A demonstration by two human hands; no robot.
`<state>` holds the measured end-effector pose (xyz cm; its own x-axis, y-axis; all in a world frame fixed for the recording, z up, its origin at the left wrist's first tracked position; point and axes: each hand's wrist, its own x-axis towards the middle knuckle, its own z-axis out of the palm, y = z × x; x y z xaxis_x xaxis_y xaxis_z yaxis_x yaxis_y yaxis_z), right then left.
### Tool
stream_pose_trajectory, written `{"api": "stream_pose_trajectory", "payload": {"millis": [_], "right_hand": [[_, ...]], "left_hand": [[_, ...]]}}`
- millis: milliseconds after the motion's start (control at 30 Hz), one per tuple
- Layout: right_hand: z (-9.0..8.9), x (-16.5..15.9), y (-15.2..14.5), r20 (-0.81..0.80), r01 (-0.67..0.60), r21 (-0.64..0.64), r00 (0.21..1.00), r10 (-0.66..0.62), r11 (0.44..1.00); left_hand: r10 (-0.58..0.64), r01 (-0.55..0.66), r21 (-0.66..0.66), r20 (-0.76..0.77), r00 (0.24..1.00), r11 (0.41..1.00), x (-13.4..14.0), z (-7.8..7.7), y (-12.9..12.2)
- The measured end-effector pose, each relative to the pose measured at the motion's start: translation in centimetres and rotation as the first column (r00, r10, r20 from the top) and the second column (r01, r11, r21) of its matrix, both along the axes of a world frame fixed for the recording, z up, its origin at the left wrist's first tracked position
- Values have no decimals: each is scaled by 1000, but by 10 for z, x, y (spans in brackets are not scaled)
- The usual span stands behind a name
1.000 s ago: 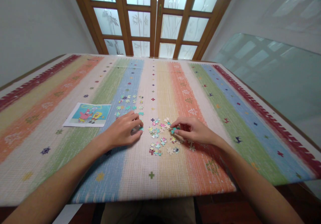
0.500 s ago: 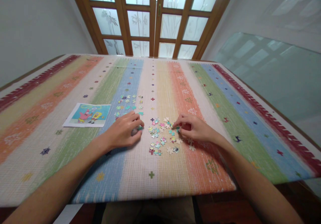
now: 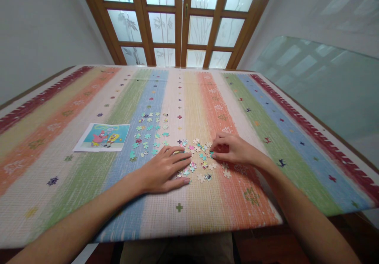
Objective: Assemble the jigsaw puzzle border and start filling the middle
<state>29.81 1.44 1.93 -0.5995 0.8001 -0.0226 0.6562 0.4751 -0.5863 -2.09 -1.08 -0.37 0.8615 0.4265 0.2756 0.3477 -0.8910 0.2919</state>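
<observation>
My left hand [image 3: 167,169] lies palm down with its fingers stretched over the left side of a loose pile of jigsaw puzzle pieces [image 3: 203,156], hiding some of them. At the pile's right edge my right hand [image 3: 229,149] is closed in a pinch, a bit of a teal puzzle piece [image 3: 211,154] showing at its fingertips. Beyond my left hand, spaced-out puzzle pieces [image 3: 149,127], mostly teal, lie in rough rows on the blue stripe. To their left is a printed cartoon picture [image 3: 107,137] with a yellow and a pink figure.
A striped tablecloth [image 3: 189,212] covers the table, whose near edge runs just in front of my body. A few pale puzzle pieces [image 3: 226,173] lie below my right hand. Wooden doors with frosted panes [image 3: 161,27] stand behind the table.
My left hand has moved right and nearer, from a pinch beside the pile to stretched fingers over it. More of the rowed pieces now show. My right hand stays almost in place.
</observation>
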Motion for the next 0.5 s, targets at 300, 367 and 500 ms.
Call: {"api": "stream_pose_trajectory", "payload": {"millis": [300, 367, 500], "right_hand": [[3, 2, 0, 1, -45, -20, 999, 45, 999], [6, 3, -1, 14, -51, -25, 999, 52, 998], [10, 4, -2, 17, -59, -33, 998, 59, 998]], "left_hand": [[-23, 24, -37, 31, 999, 999, 3, 2, -2], [-30, 32, -48, 44, 999, 998, 3, 1, -2], [-25, 26, -16, 58, 998, 1000, 4, -1, -3]]}}
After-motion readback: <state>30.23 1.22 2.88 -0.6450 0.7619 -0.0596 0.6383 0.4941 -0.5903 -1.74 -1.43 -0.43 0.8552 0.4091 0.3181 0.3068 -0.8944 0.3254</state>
